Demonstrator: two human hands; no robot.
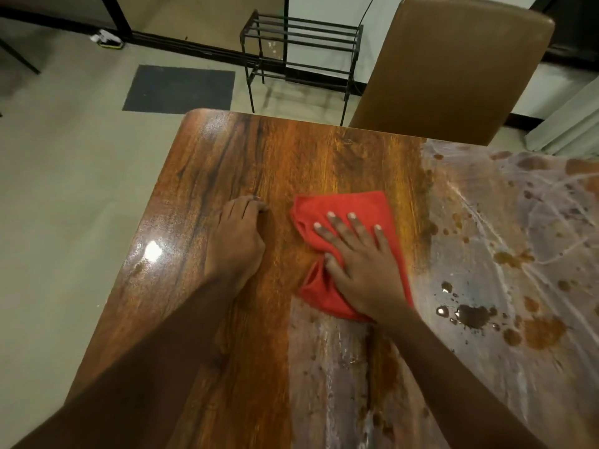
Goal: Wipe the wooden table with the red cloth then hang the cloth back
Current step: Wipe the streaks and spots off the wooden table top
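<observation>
A crumpled red cloth (351, 207) lies flat on the wooden table (246, 157) near its middle. My right hand (359, 264) presses down on the cloth with fingers spread, palm covering its near half. My left hand (235, 236) rests on the bare wood to the left of the cloth, fingers curled, holding nothing. The left part of the table looks glossy brown. The right part carries a whitish film, brown spots and a dark puddle (471, 315).
A brown padded chair (453, 66) stands at the table's far edge on the right. A black metal rack (301, 43) stands by the wall behind. A dark mat (180, 89) lies on the grey floor to the left of the table.
</observation>
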